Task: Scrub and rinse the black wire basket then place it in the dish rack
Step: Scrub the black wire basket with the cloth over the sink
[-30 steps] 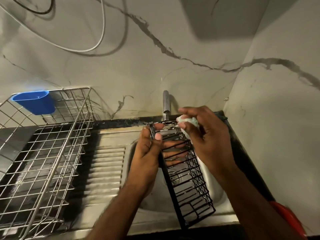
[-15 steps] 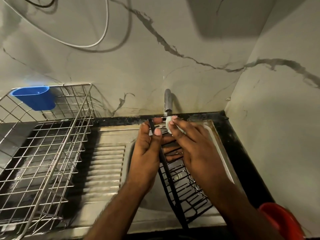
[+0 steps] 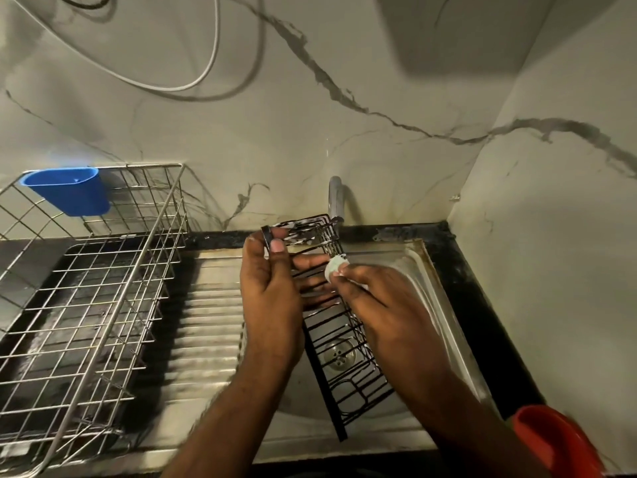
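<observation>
Gripping the black wire basket (image 3: 344, 343), left hand (image 3: 272, 294); right hand (image 3: 386, 305) pinches a scrubber (image 3: 334, 267) against it.

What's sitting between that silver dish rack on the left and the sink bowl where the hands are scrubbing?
In the head view, only the sink's ribbed steel drainboard lies between the dish rack and the sink bowl; nothing rests on it.
</observation>
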### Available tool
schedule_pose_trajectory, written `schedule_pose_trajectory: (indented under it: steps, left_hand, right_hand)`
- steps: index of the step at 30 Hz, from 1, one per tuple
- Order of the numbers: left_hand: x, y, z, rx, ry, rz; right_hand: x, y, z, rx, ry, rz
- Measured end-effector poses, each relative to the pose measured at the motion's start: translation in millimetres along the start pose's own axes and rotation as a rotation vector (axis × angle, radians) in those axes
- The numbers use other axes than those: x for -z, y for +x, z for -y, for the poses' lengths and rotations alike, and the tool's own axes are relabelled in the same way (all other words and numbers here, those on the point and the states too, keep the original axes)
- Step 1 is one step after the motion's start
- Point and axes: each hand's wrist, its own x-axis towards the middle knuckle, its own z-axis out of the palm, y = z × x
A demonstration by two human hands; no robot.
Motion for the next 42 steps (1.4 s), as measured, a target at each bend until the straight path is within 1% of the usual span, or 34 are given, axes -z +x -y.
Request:
schedule_pose_trajectory:
  steps: [4, 5, 6, 8, 11, 13, 15, 16, 18, 20, 22, 26, 30, 32, 38, 42]
  left_hand:
    - [-1.0, 3.2, -4.6, -0.007, -0.051, -0.06]
    - [-1.3, 4.0, -6.4, -0.012, -0.066, -0.068]
    - [-1.3, 4.8, -7.9, -0.02, -0.079, -0.071]
    - [-0.2, 6.2, -9.8, -0.04, -0.097, -0.074]
    - [3.6, 8.6, -8.7, -0.044, -0.102, -0.101]
    - [5.6, 9.7, -7.7, -0.033, -0.098, -0.122]
    - [7.1, 11.3, -7.5, -0.029, -0.115, -0.136]
    - [7.8, 12.8, -7.8, -0.029, -0.126, -0.147]
    - [10.1, 17.1, -9.2, -0.033, -0.141, -0.177]
    - [13.2, 21.4, -12.4, -0.049, -0.152, -0.197]
    - [16.6, 25.0, -15.5, -0.066, -0.154, -0.207]
    - [21.1, 29.7, -20.2, -0.083, -0.155, -0.246]
    - [27.1, 37.3, -24.7, -0.112, -0.173, -0.263]
    - [30.6, 42.0, -27.7, -0.142, -0.176, -0.282]
    - [39.3, 52.8, -30.8, -0.168, -0.191, -0.355]
    - [41.9, 54.2, -31.7, -0.186, -0.193, -0.37]
  right_hand:
    - [3.8, -2.5, 7.7, 0.019, 0.011, 0.147]
    - [3.9, -3.3, 9.1, -0.028, 0.017, 0.174]
    - [4.1, -3.3, 10.9, -0.086, 0.044, 0.174]
    - [2.4, -4.5, 11.7, -0.139, 0.071, 0.188]
    - [2.5, -3.8, 14.9, -0.108, -0.021, 0.235]
    - [2.8, -2.7, 14.4, -0.092, 0.014, 0.255]
    - [3.3, -2.9, 15.1, -0.141, 0.105, 0.249]
    - [3.3, -3.0, 14.7, -0.148, 0.113, 0.245]
    - [3.9, -3.8, 13.1, -0.114, 0.123, 0.228]
    - [3.0, -7.2, 11.1, -0.058, 0.122, 0.164]
    - [2.4, -8.9, 8.3, -0.082, 0.163, 0.138]
    - [3.1, -7.9, 5.6, -0.084, 0.218, 0.16]
    - [4.9, -5.0, 1.1, -0.154, 0.153, 0.244]
    - [5.2, -6.4, -0.8, -0.11, 0.072, 0.257]
    - [12.8, -1.7, -11.9, -0.02, -0.028, 0.295]
    - [18.6, 6.2, -19.7, 0.004, -0.065, 0.41]
